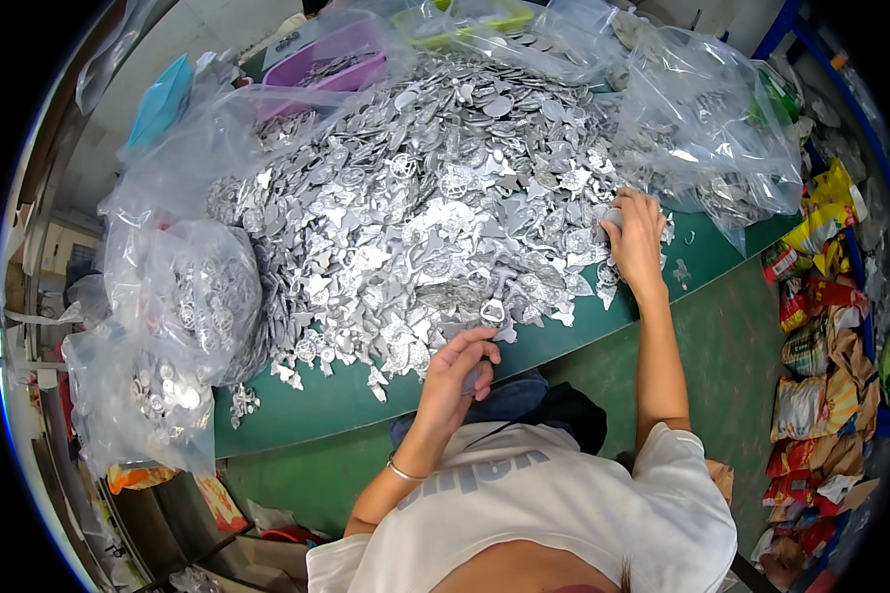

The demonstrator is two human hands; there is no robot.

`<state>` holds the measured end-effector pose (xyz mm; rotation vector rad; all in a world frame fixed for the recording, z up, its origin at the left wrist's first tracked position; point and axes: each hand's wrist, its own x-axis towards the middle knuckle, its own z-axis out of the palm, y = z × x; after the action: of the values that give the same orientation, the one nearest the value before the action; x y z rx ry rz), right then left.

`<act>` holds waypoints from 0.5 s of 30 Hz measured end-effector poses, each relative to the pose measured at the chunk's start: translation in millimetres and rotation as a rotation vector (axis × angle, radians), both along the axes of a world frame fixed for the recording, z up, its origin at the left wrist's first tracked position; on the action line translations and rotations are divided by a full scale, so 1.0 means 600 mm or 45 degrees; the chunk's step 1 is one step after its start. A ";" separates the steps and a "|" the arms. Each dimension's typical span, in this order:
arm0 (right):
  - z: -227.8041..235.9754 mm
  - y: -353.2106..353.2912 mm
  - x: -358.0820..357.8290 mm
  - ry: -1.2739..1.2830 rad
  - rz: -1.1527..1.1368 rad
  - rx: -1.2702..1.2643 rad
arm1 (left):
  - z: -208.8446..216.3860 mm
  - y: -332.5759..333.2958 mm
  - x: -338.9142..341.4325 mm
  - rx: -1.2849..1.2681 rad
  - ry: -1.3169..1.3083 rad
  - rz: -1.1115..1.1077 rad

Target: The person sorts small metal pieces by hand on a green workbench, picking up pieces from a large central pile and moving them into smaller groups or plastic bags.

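Note:
A wide heap of small silver-grey metal pieces (396, 227), flat discs, stars and openwork shapes among them, covers much of the green table (564, 341). My left hand (453, 374) is just off the heap's near edge, its fingers curled round a grey metal disc (472, 380) that shows partly at the palm. At the heap's right side, my right hand (636, 235) has its thumb and fingers closed on a flat grey metal piece (611, 216). The fingers hide part of that piece. Close to my left fingertips lies a ring-topped metal piece (492, 310).
Clear plastic bags of metal pieces stand at the left (183, 296) and back right (712, 119). Behind the heap are a purple bin (366, 71) and a yellow-green bin (499, 20). A blue shelf frame (796, 44) and colourful packets (811, 405) line the right.

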<state>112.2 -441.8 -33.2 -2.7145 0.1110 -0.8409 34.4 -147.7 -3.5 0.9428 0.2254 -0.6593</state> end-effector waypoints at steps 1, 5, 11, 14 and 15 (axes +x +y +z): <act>-0.002 0.001 0.000 -0.006 0.036 0.042 | 0.000 0.000 0.000 0.000 -0.003 -0.003; -0.014 -0.005 -0.010 -0.095 0.161 0.191 | -0.003 0.002 0.000 -0.024 -0.003 0.007; 0.016 0.007 -0.010 -0.347 0.038 0.398 | -0.007 0.006 -0.003 -0.086 0.015 -0.006; 0.018 0.035 -0.017 -0.340 0.134 0.966 | -0.006 0.006 0.002 -0.166 0.031 -0.016; 0.016 0.052 -0.021 -0.337 0.190 1.194 | -0.012 0.008 0.003 -0.211 0.026 -0.029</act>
<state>99.3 -410.6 -23.5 -1.7067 0.1853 -0.8169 36.3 -143.0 -10.5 0.7811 0.1751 -0.6980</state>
